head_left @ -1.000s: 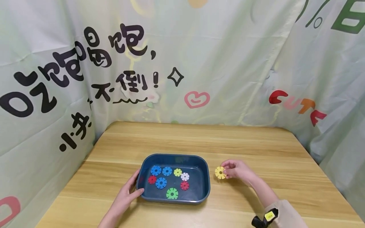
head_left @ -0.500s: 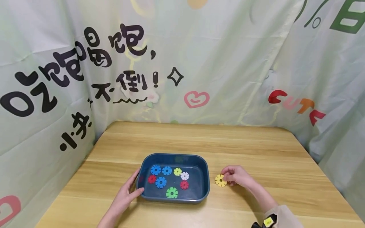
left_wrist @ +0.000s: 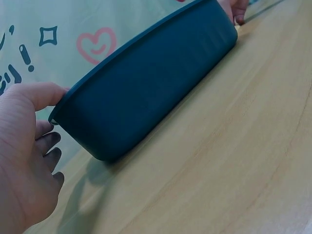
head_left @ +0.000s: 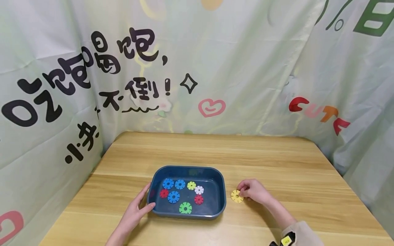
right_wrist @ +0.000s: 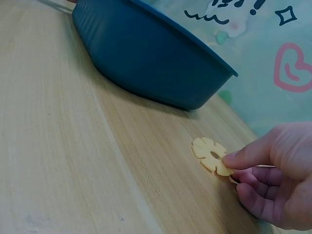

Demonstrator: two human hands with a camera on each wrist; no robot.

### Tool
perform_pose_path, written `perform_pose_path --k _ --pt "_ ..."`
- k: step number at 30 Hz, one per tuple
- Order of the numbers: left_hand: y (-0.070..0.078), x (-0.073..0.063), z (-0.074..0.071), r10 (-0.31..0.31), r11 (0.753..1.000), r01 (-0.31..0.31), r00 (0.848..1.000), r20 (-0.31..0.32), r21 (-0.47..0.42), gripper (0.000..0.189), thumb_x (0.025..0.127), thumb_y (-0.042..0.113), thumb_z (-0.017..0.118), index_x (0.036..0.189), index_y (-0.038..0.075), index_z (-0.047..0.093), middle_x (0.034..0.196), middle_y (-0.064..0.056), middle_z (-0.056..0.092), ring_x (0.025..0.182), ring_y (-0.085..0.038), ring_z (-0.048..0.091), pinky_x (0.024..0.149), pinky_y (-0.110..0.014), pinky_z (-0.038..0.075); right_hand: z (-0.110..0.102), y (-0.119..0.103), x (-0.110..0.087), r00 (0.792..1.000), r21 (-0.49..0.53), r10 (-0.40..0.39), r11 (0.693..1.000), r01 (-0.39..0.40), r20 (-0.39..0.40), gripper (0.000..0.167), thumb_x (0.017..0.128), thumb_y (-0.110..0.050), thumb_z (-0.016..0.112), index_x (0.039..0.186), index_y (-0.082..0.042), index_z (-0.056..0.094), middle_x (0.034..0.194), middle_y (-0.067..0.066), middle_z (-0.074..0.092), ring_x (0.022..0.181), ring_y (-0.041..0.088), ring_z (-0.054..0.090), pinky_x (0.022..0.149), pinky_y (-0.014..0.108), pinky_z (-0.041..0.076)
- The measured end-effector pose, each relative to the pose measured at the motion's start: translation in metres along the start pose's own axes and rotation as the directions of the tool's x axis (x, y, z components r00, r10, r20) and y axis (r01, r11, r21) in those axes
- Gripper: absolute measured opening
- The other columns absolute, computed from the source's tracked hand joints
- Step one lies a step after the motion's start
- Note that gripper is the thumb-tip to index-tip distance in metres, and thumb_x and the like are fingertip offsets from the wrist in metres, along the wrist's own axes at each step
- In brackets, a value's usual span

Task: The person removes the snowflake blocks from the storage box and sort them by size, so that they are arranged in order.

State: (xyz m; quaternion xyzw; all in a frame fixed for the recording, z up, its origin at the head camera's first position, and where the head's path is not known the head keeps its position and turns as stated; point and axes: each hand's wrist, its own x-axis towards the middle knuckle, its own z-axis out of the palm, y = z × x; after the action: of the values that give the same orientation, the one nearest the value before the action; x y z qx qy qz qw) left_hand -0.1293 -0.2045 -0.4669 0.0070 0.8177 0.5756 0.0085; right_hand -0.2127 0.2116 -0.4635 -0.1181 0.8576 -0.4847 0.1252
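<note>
yellow disc (right_wrist: pixel 205 151) here, just right of the blue tray (head_left: pixel 212 186), edge clamped in the right hand's (head_left: pixel 256 192) fingers, perhaps keeping its centre clear; left hand (head_left: pixel 138 206) grips the tray's left side, likely steadying it.

A desk (head_left: pixel 215 153) in a nook screened by printed cloth (head_left: pixel 246 68)

The pale, creased cloth hangs behind and on both sides of the wood-grain top, bearing black Chinese characters (head_left: pixel 141 89), a smiling pink heart (head_left: pixel 211 108) and colourful "CUTE" lettering (head_left: pixel 330 114); whether home or workplace, I cannot tell.
</note>
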Motion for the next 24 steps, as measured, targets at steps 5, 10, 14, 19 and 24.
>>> perform_pose_path --k 5,10,14,19,24 --pt "0.0 -0.001 0.0 0.004 1.0 -0.004 1.0 -0.005 0.0 0.067 0.086 0.02 0.064 0.145 0.01 0.032 0.149 -0.019 0.025 0.136 -0.042 0.014 0.105 -0.062 0.01 0.0 -0.002 -0.002 1.0 0.014 0.011 1.0 -0.011 -0.001 0.013 0.074 0.007 0.066 0.087 0.006 0.062 0.07 0.004 0.056 0.059 0.014 0.049 0.047 0.025 0.044" --pt "-0.001 -0.001 0.001 0.007 1.0 -0.007 1.0 -0.003 0.003 0.067 0.086 0.02 0.064 0.145 0.011 0.032 0.149 -0.019 0.025 0.136 -0.042 0.014 0.104 -0.063 0.01 -0.002 -0.003 -0.003 1.0 0.057 0.024 0.998 -0.025 0.013 0.017 0.075 0.007 0.065 0.091 0.008 0.061 0.072 0.006 0.057 0.06 0.015 0.05 0.048 0.025 0.044" --pt "-0.001 -0.002 0.001 0.01 1.0 -0.01 1.0 -0.006 -0.002 0.067 0.086 0.02 0.064 0.145 0.011 0.032 0.149 -0.019 0.025 0.136 -0.043 0.014 0.105 -0.063 0.01 -0.006 -0.004 -0.003 0.999 0.117 0.04 0.992 -0.043 0.034 0.021 0.078 0.005 0.063 0.097 0.012 0.059 0.077 0.007 0.058 0.064 0.015 0.053 0.053 0.025 0.047" --pt "0.001 -0.001 0.001 0.01 1.0 -0.01 1.0 -0.013 -0.007 0.067 0.086 0.02 0.064 0.144 0.009 0.032 0.148 -0.02 0.026 0.136 -0.043 0.014 0.106 -0.061 0.01 -0.013 -0.015 0.0 0.999 0.144 -0.001 0.99 -0.004 0.035 0.03 0.081 0.001 0.063 0.106 0.017 0.055 0.084 0.009 0.061 0.075 0.02 0.059 0.063 0.031 0.053" --pt "0.001 -0.001 0.002 0.018 1.0 -0.018 1.0 -0.015 -0.006 0.066 0.087 0.02 0.064 0.144 0.01 0.033 0.148 -0.019 0.027 0.136 -0.042 0.014 0.106 -0.061 0.01 -0.019 -0.033 0.006 0.998 0.164 -0.052 0.985 0.045 0.039 0.037 0.084 -0.002 0.063 0.113 0.019 0.051 0.094 0.02 0.062 0.084 0.03 0.061 0.069 0.038 0.054"
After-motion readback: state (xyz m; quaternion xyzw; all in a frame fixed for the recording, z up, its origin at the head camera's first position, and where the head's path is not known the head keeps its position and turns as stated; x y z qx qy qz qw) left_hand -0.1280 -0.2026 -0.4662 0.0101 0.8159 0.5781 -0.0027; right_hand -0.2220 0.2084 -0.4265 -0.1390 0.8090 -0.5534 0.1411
